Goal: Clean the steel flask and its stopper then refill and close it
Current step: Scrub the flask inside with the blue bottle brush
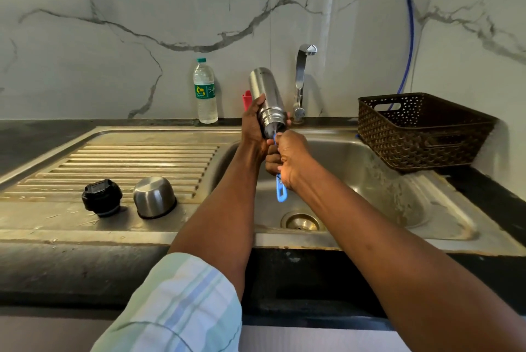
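Note:
The steel flask (263, 89) is held over the sink basin (370, 169), tilted with its open mouth down towards me. My left hand (253, 123) grips it around the threaded neck. My right hand (290, 158) grips the blue handle of a bottle brush (281, 193) whose wire stem goes up into the flask's mouth; the bristle end is hidden inside. The black stopper (102, 197) and the steel cup lid (154, 196), upside down, stand on the ribbed drainboard to the left.
A chrome tap (301, 78) rises behind the basin, no water running. A clear plastic water bottle (205, 92) stands by the wall, with a red object (246, 99) partly hidden behind my left hand. A brown perforated basket (421, 129) sits at the right. Drain (302, 221) below.

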{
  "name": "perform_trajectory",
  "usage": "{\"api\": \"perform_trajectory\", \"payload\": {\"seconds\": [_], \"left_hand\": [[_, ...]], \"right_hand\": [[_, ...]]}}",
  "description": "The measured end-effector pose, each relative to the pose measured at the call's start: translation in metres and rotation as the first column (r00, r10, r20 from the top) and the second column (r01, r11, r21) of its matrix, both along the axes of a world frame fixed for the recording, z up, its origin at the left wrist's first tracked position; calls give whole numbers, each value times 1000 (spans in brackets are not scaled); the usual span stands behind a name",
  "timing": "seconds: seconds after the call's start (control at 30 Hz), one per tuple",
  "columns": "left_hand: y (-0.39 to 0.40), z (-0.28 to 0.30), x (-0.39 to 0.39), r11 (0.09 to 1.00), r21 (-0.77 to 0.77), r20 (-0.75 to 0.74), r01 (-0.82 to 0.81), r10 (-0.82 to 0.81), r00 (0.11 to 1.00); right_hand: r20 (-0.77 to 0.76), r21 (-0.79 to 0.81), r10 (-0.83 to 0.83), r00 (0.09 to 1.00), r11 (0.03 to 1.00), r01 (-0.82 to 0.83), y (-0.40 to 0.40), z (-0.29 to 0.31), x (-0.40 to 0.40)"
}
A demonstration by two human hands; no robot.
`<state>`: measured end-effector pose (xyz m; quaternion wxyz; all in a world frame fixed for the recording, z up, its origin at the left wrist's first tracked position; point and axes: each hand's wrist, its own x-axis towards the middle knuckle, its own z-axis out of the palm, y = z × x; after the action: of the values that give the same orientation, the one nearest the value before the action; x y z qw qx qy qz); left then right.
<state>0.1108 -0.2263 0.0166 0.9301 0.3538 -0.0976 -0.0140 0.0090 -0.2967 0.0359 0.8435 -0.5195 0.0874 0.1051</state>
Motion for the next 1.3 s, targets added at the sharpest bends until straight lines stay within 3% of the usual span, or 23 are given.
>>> {"api": "perform_trajectory", "payload": {"seconds": [0.17, 0.3, 0.43, 0.67, 0.83, 0.97, 1.1, 1.3], "left_hand": [[12, -4, 5, 989, -145, -70, -39, 30, 997], [6, -2, 3, 999, -46, -27, -11, 10, 1000], [6, 5, 4, 996, -80, -50, -28, 24, 998], [6, 5, 4, 1000, -24, -39, -2, 1, 999], [8, -4, 4, 999, -34, -95, -9, 6, 995], [4, 5, 0, 998, 48, -53, -45, 47, 997], [13, -2, 4, 997, -22, -90, -67, 65, 994], [6, 2, -1, 989, 101, -86, -109, 118, 989]], "right_hand": [[-39, -4, 90, 995, 996, -90, -8, -4, -9], [-11, -12, 38, 999, 999, -38, -5, 3, 3], [-8, -13, 88, 996, 996, -89, -15, -2, -11], [65, -170, 51, 997, 985, -39, -10, -1, -3], [28, -204, 61, 998, 977, -54, -15, -5, -4], [66, -246, 20, 998, 969, -3, -9, -3, -5], [45, -311, 67, 997, 949, -50, -10, -13, -13], [90, -432, 8, 996, 901, 31, -10, -11, 2]]}}
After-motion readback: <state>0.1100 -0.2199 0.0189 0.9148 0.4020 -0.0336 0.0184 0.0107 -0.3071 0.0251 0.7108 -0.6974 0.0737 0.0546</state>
